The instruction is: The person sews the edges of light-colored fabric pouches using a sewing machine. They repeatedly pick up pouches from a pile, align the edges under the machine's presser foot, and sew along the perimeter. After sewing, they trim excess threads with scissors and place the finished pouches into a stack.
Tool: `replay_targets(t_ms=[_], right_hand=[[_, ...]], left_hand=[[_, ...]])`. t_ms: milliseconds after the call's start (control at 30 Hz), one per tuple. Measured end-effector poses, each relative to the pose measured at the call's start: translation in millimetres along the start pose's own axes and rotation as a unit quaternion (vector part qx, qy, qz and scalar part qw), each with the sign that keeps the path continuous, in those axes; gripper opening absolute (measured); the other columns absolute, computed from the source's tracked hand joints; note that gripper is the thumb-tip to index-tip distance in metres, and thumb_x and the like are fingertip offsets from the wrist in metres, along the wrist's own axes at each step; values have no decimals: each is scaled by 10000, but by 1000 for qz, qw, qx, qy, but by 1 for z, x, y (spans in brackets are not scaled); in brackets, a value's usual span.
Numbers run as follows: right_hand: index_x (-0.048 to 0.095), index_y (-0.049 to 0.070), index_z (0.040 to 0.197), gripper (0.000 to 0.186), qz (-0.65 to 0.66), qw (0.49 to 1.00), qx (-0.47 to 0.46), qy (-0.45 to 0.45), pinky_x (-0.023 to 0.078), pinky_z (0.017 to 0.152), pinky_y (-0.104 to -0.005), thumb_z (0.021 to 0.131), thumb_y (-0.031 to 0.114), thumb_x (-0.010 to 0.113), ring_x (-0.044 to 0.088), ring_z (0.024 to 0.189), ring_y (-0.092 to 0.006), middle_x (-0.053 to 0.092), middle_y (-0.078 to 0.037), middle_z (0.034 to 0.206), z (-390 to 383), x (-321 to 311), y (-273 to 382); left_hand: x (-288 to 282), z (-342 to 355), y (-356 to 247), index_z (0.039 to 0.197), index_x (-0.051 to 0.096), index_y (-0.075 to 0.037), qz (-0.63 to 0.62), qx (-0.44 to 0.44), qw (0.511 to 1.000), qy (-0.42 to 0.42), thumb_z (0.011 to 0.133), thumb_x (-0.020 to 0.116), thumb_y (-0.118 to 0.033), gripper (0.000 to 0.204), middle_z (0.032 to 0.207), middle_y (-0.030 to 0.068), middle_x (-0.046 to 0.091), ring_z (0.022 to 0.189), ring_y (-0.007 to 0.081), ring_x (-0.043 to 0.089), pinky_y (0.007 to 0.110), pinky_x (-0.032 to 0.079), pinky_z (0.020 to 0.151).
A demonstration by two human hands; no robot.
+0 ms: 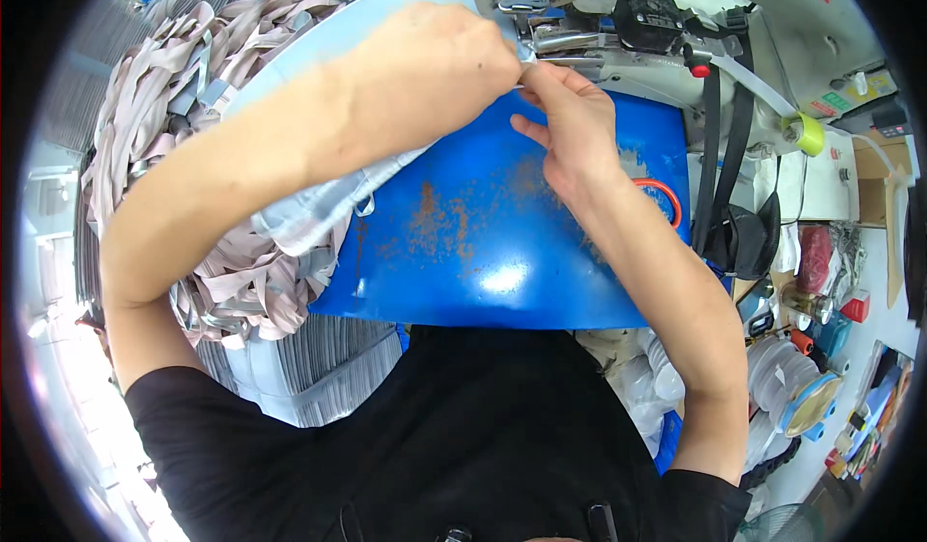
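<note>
A person's left hand (435, 55) and right hand (570, 122) meet at the presser foot (526, 21) of a sewing machine (637, 30), fingertips of both pinching the edge of a pale blue fabric piece (309, 219) there. The fabric trails over a rust-marked blue table (483, 252). At left, one heap of grey straps (154, 88); beneath it, one stack of folded pieces (319, 368)

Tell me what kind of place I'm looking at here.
Likely a sewing workshop: both hands, left hand and right hand, feed pale fabric under an industrial sewing machine on a blue table, beside heaped strips.
</note>
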State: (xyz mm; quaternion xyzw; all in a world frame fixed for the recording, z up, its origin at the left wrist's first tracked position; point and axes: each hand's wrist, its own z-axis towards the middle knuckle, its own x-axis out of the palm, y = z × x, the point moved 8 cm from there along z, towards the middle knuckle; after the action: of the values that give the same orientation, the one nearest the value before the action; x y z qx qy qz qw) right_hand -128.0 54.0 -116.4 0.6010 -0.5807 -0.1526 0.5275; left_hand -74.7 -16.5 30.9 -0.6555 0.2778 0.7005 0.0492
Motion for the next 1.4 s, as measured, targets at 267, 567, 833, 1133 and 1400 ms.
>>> replay_targets(t_ms=[267, 567, 833, 1133, 1400], right_hand=[[713, -18, 1074, 260, 46, 999, -26, -2, 545, 686, -326, 906, 163, 793, 691, 858, -149, 735, -84, 996, 2, 0, -3], [745, -33, 1137, 268, 104, 991, -48, 70, 516, 729, -266, 951, 159, 751, 664, 835, -105, 745, -60, 967, -3, 0, -5], [716, -36, 1159, 280, -124, 969, -195, 86, 458, 656, -282, 1012, 199, 674, 533, 687, -94, 655, 23, 808, -19, -22, 6], [651, -16, 1274, 306, -23, 981, -134, 141, 515, 730, -241, 1035, 177, 657, 635, 801, -71, 712, -17, 937, -39, -24, -20], [641, -47, 1271, 312, 151, 971, -53, 175, 572, 831, -282, 1028, 149, 633, 701, 935, -127, 737, -97, 1083, -33, -11, -13]], left_hand=[[12, 6, -21, 1183, 661, 100, 4, -71, 997, -18, 870, 624, -55, 352, 793, 174, 719, 694, 315, 745, 396, 595, 606], [25, 17, -31, 960, 604, 73, -98, -186, 971, -115, 776, 661, -29, 218, 720, 200, 705, 680, 350, 733, 419, 582, 598], [55, -4, -21, 1122, 604, 52, -259, -300, 887, -236, 917, 629, -66, 237, 742, 211, 690, 714, 339, 731, 405, 556, 634], [85, -140, 7, 1370, 606, -36, -199, -429, 814, -337, 874, 734, -109, 518, 1365, 211, 581, 1265, 376, 557, 459, 414, 1114], [149, -197, -10, 1504, 478, 3, -660, -497, 463, -321, 1039, 616, -226, 536, 1398, 120, 603, 1254, 179, 577, 323, 432, 1080]])
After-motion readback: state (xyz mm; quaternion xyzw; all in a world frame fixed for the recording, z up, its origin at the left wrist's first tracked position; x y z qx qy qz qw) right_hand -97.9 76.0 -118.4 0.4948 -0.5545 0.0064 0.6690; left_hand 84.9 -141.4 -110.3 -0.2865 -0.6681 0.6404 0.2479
